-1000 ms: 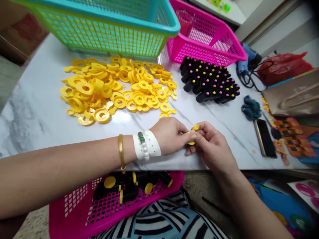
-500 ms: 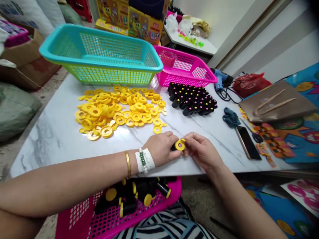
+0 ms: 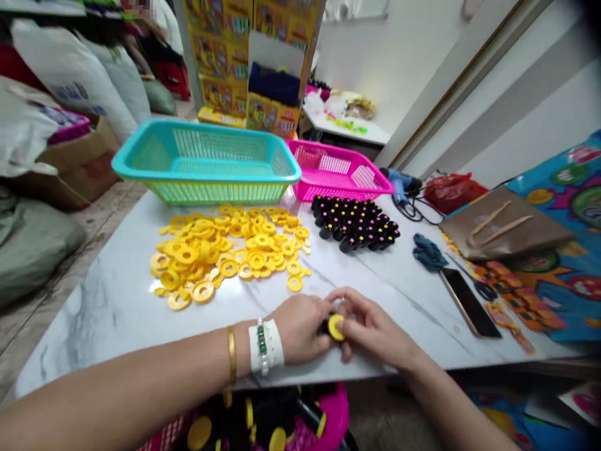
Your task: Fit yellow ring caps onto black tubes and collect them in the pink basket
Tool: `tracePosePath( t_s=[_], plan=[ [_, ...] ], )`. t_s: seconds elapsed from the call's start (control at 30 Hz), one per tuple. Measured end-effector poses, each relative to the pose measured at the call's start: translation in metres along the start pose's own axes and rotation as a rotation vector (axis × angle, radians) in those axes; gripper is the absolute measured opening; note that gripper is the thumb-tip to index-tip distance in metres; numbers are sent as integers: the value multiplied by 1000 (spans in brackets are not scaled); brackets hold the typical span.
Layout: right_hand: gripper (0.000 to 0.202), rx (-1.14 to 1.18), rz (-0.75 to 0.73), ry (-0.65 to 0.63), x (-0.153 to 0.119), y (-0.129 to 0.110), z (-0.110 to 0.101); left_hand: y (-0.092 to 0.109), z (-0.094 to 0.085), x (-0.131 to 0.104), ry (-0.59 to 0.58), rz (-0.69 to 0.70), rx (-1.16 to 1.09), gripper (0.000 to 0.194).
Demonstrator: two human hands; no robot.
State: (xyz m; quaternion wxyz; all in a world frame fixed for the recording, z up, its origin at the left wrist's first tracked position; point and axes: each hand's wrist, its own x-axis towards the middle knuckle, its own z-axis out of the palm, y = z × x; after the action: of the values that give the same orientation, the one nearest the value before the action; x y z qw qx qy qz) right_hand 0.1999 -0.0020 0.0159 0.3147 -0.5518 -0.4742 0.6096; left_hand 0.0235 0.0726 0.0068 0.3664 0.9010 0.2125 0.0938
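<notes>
Near the table's front edge, my left hand (image 3: 303, 329) is closed round a small black tube, mostly hidden by the fingers. A round yellow cap (image 3: 335, 327) covers the tube's end and faces me. My right hand (image 3: 378, 329) is closed on the cap from the right, its thumb against the rim and its fingers curled around. Beyond my left hand lies a heap of yellow ring caps (image 3: 256, 241), some with small lids joined on. Farther right, black tubes (image 3: 354, 222) stand packed together, pink or yellow dots on their ends.
A teal basket (image 3: 206, 181) and a pink basket (image 3: 345, 181) stand along the back. To the right lie a phone (image 3: 469, 304), a dark blue cloth (image 3: 428, 252), a brown bag (image 3: 507, 225) and a blue tool with a cord (image 3: 401, 188). Capped tubes fill a pink basket (image 3: 335, 416) below the table.
The view has tilted upward. Earlier the yellow cap's small lid stood open with a pink dot showing in the ring; now the lid covers the dot, my right thumb against it.
</notes>
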Motion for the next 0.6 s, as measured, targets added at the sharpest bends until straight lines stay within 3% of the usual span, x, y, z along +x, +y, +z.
tracePosePath(
  t_s=[0.13,0.17,0.23,0.33,0.4,0.43,0.53,0.6],
  plan=[
    [33,121,52,4,-28,12,31,-1,-31,-8,-289,197,-9,29],
    [38,123,48,-4,-34,12,37,-1,-37,-9,-288,212,3,31],
    [41,46,-6,28,-38,8,38,-4,-45,-7,-176,160,84,29],
    [25,-332,-217,324,-17,-6,7,-11,-47,-1,75,-79,396,22],
    [30,-696,-400,663,12,-15,-28,-16,-44,2,142,-205,584,22],
    [34,-866,-411,753,28,-19,-45,-18,-43,4,139,-222,632,21],
    [36,-1101,-342,818,69,-25,-83,-22,-38,5,101,-162,638,16],
    [29,-1124,-317,818,84,-27,-93,-24,-36,4,97,-122,615,14]
  ],
)
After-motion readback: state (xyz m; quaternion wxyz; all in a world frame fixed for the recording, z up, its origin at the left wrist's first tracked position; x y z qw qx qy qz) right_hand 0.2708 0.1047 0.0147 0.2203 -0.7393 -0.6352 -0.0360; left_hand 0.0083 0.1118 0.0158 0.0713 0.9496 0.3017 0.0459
